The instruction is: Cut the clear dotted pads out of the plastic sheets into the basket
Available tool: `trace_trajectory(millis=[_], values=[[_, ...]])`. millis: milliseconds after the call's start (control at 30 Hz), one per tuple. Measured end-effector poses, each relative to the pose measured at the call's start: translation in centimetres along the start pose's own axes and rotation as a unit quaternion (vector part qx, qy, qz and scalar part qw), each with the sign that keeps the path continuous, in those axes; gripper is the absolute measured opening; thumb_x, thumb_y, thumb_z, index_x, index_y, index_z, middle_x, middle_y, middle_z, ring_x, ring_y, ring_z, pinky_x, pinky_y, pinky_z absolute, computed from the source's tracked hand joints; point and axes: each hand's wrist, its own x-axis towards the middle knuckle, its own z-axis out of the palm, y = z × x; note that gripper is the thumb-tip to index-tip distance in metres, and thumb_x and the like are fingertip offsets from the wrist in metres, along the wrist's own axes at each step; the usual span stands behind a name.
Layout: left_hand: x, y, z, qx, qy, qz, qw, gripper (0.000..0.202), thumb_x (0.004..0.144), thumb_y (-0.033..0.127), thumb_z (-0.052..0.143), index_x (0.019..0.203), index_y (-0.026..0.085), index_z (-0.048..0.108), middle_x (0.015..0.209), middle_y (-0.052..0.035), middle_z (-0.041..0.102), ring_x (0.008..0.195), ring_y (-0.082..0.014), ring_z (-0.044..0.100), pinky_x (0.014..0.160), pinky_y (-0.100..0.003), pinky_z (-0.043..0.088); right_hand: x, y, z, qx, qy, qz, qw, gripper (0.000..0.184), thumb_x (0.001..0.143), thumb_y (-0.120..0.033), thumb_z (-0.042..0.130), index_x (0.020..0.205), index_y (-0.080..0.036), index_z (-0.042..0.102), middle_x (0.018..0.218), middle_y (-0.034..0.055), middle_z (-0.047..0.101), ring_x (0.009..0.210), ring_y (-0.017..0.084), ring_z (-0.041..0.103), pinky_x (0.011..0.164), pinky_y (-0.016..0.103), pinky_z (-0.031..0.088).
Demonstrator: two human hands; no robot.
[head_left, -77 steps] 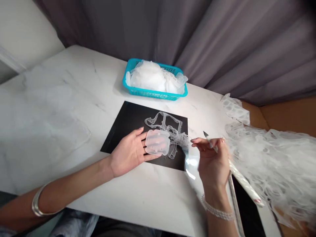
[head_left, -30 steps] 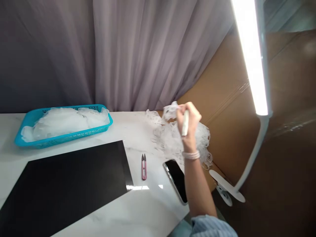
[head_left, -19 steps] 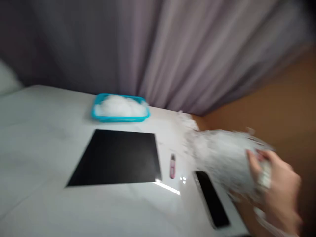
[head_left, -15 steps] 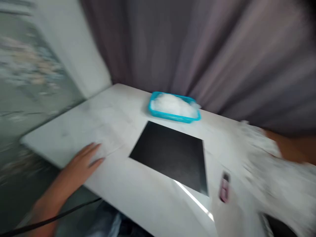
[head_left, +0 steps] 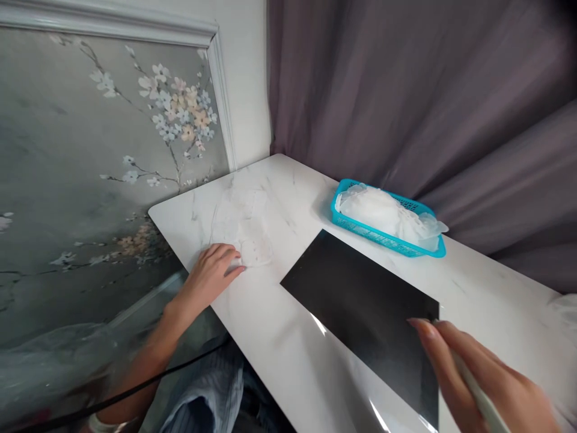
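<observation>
My left hand is at the left side of the white marbled table, its fingers and thumb closing at the near edge of a thin clear plastic piece that lies flat there. My right hand, at the lower right, grips a slim pale stick-like tool between thumb and fingers; its exact kind is hard to make out. The thumb is over the right end of a black rectangular sheet. Shiny strips of light show along that sheet's near edge.
Behind the black sheet stands a blue plastic basket with white filmy material. A grey curtain hangs along the far edge. A flowered wall panel is at left. A dark cable crosses by my left arm.
The view has swung left. My left hand has come onto the clear plastic piece. My right hand has entered with the pale tool; the pink item at the right is out of sight.
</observation>
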Motion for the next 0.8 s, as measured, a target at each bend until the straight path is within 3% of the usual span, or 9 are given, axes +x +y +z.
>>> trace_trajectory(millis=[100,267,400,467,533,600,667,733,800], values=[[1.2,1.4,0.5,0.026,-0.002,0.036,0.999,0.021,0.097,0.033,0.054,0.112,0.021,0.062,0.116,-0.0088,0.066,0.112,-0.0287,0.059,0.093,-0.044,0.046,1.1,-2.7,1.2,-0.022,-0.028,-0.029,0.999,0.041,0.096,-0.058,0.041,0.073,-0.027,0.054,0.059,0.0023,0.052,0.043,0.018,0.051,0.04,0.029,0.038],[2.6,2.7,1.7,0.03,0.004,0.058,0.998,0.02,0.101,0.02,0.041,0.097,0.02,0.06,0.103,-0.008,0.067,0.099,-0.0272,0.062,0.084,-0.042,0.046,1.6,-5.2,2.2,0.02,-0.024,-0.054,0.998,0.043,0.099,-0.053,0.038,0.067,-0.025,0.042,0.055,-0.0011,0.044,0.043,0.015,0.043,0.043,0.028,0.032],[3.3,2.6,0.6,0.013,0.054,0.034,0.998,0.018,0.103,0.021,0.035,0.1,0.02,0.053,0.093,-0.0069,0.067,0.086,-0.0231,0.065,0.076,-0.036,0.049,3.3,-6.3,2.6,0.119,-0.099,0.002,0.988,0.043,0.098,-0.053,0.042,0.067,-0.024,0.035,0.056,-0.0028,0.044,0.047,0.014,0.043,0.047,0.026,0.031],[4.2,2.9,-1.4,0.001,0.104,0.009,0.994,0.017,0.104,0.024,0.032,0.105,0.02,0.049,0.091,-0.006,0.066,0.081,-0.0211,0.066,0.07,-0.033,0.049,4.8,-6.8,3.1,0.204,-0.116,0.026,0.972,0.042,0.096,-0.051,0.049,0.068,-0.024,0.033,0.063,-0.0005,0.054,0.06,0.017,0.057,0.053,0.026,0.038],[5.5,3.8,-4.5,-0.012,0.176,-0.002,0.984,0.016,0.104,0.027,0.033,0.107,0.021,0.048,0.087,-0.0036,0.065,0.076,-0.019,0.066,0.063,-0.029,0.048,6.5,-7.2,3.8,0.302,-0.113,0.024,0.946,0.039,0.092,-0.047,0.056,0.07,-0.025,0.034,0.079,0.004,0.065,0.088,0.024,0.068,0.066,0.029,0.048],[6.8,5.2,-8.4,-0.023,0.233,0.026,0.972,0.014,0.103,0.03,0.039,0.105,0.022,0.05,0.079,0.0002,0.063,0.067,-0.0156,0.064,0.059,-0.025,0.045,7.9,-7.7,4.7,0.374,-0.108,-0.003,0.921,0.036,0.089,-0.042,0.063,0.074,-0.025,0.035,0.096,0.008,0.068,0.114,0.029,0.064,0.08,0.034,0.051],[7.9,7.1,-12.4,-0.045,0.233,0.075,0.968,0.014,0.102,0.03,0.042,0.102,0.022,0.052,0.071,0.0038,0.059,0.059,-0.0114,0.06,0.057,-0.023,0.044,8.9,-8.4,5.5,0.402,-0.097,-0.045,0.909,0.036,0.086,-0.037,0.068,0.078,-0.025,0.035,0.111,0.0098,0.067,0.128,0.03,0.056,0.091,0.038,0.049],[8.7,9.2,-15.8,-0.085,0.199,0.094,0.972,0.014,0.101,0.032,0.044,0.102,0.023,0.054,0.067,0.0062,0.057,0.053,-0.0087,0.058,0.052,-0.02,0.042,9.4,-9.0,6.1,0.411,-0.088,-0.078,0.904,0.038,0.082,-0.035,0.073,0.082,-0.026,0.036,0.121,0.0095,0.063,0.134,0.028,0.05,0.098,0.039,0.045],[9.3,11.1,-18.3,-0.132,0.179,0.108,0.969,0.015,0.101,0.036,0.047,0.102,0.024,0.056,0.065,0.0076,0.056,0.05,-0.0073,0.056,0.048,-0.019,0.039,9.2,-9.2,6.4,0.421,-0.1,-0.091,0.897,0.04,0.078,-0.037,0.076,0.084,-0.026,0.038,0.116,0.0069,0.062,0.127,0.027,0.054,0.094,0.037,0.047]])
